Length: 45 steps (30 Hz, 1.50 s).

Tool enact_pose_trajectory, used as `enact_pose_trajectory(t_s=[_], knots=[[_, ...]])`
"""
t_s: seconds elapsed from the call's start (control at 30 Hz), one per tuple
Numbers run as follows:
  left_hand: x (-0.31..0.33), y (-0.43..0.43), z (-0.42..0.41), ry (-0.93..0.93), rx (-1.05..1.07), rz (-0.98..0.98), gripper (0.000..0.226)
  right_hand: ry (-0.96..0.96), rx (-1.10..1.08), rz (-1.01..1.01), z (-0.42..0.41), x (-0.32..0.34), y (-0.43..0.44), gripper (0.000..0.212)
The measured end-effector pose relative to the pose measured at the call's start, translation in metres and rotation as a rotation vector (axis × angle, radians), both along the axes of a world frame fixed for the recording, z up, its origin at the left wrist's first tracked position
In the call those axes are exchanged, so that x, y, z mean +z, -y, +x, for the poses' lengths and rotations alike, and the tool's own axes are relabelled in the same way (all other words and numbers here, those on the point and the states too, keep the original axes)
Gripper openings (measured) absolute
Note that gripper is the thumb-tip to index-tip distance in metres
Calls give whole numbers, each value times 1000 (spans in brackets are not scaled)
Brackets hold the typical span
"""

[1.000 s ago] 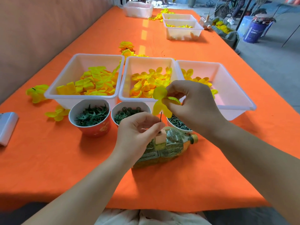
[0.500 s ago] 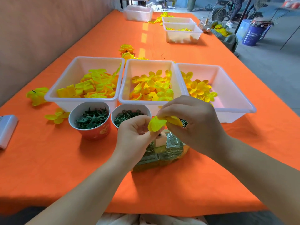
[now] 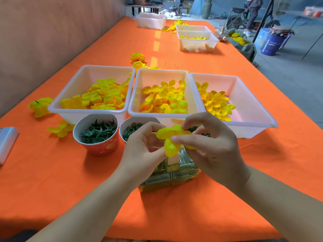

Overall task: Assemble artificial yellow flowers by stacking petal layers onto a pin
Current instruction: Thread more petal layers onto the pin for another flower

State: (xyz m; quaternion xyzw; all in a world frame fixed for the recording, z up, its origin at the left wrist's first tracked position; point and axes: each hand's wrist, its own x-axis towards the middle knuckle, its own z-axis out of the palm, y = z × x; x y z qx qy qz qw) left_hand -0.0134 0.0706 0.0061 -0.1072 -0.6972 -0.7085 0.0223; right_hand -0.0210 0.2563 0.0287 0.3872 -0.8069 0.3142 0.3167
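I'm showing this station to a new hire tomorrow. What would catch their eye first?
First the bright orange tablecloth over the long table. At centre, the left hand and right hand pinch a yellow petal layer above a bottle lying on its side. Behind them, three white tubs of yellow petals stand in a row.

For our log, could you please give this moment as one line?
petal layer: over bottle; left hand: pinches it; right hand: pinches it
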Motion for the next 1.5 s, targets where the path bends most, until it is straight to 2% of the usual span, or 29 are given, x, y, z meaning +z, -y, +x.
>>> enact_pose_trajectory(t_s=[0.07, 0.2, 0.3, 0.33, 0.4, 0.47, 0.6, 0.7, 0.77, 0.87, 0.93, 1.03, 1.17, 1.33, 1.5], knots=[[6, 3, -2, 109, -42, 52, 42, 21, 18, -32, -2, 3, 1, 20], [14, 14, -8, 310, -103, 170, 44, 170, 66, -132, -4, 1, 3, 22], [19, 13, -9, 382, -137, 149, 71, 363, 98, -254, -2, 0, 5, 30], [21, 12, -9, 373, -132, 123, 68, 446, 105, -303, -1, 0, 6, 31], [24, 8, -12, 334, -123, 66, 46, 605, 131, -398, -2, 2, 9, 34], [25, 7, -12, 311, -130, 35, 39, 735, 188, -492, -2, 4, 11, 34], [30, 6, -11, 277, -156, 102, 20, 834, 251, -528, -5, 9, 10, 41], [31, 4, -10, 288, -126, 138, 24, 939, 284, -593, -10, 11, 9, 53], [32, 3, -8, 315, -100, 161, 32, 1060, 250, -717, -15, 12, 9, 48], [34, 2, -7, 332, -86, 180, 20, 1291, 153, -819, -20, 18, 10, 16], [36, 1, -7, 334, -76, 185, 14, 1413, 111, -740, -20, 22, 8, 31], [37, 0, -6, 328, -66, 187, 12, 1476, 150, -588, -18, 28, 8, 36], [36, -2, -4, 351, -46, 203, 27, 1534, 196, -620, -20, 32, 11, 45], [37, -5, -4, 391, -39, 248, 34, 1599, 236, -692, -23, 34, 16, 36], [36, -6, -4, 411, -55, 244, 36, 1612, 288, -676, -23, 35, 15, 27]])
